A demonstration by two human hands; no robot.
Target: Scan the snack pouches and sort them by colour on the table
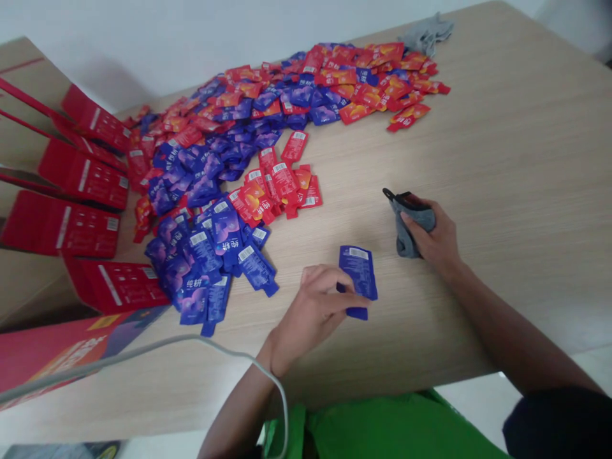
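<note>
My left hand (315,309) pinches the lower edge of a blue sachet (359,271) that lies flat on the wooden table (502,159). My right hand (433,239) is closed round a crumpled grey cloth (406,223) resting on the table just right of the sachet. A large heap of red and blue sachets (229,159) spreads across the table's left and far side, its nearest blue ones (210,255) a short way left of my left hand.
Open red boxes (81,210) stand in a row off the table's left edge, with a flat red carton (57,350) below them. Another grey cloth (425,32) lies at the far edge. A grey cable (191,344) crosses the near edge.
</note>
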